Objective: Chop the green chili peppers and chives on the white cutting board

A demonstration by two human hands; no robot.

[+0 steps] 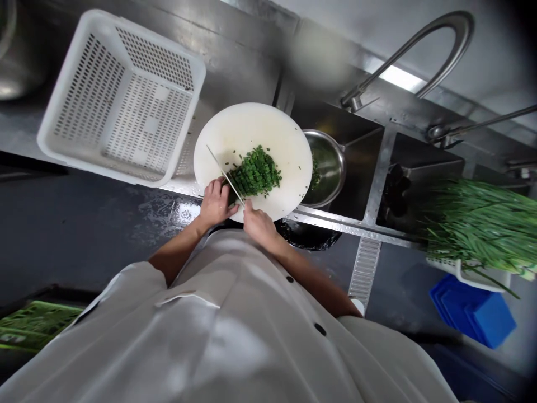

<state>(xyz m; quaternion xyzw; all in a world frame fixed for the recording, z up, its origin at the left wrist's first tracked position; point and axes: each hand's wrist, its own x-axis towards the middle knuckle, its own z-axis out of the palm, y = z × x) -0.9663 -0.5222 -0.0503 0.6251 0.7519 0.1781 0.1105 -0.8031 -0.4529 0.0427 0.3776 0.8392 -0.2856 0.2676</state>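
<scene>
Head view: two bare hands at a round white cutting board point(251, 126), mid-frame, with a knife point(224, 174) over chopped greens point(257, 170).

Right hand point(259, 224), lower centre, fingers wrapped shut around the knife handle; blade runs up-left across the board's left part, edge against the pile. Left hand point(215, 201) just left of the blade, fingers curled, pressing down on the uncut end of the greens at the board's lower left edge. Chopped pile lies at board centre, a few stray bits around it. Metal bowl point(329, 165) touches the board's right side, sitting in the sink point(369, 168). White perforated basket point(121, 95) at upper left. Bundle of long green stalks point(482, 224) at right edge, well apart. Faucet point(419, 45) at upper right.
</scene>
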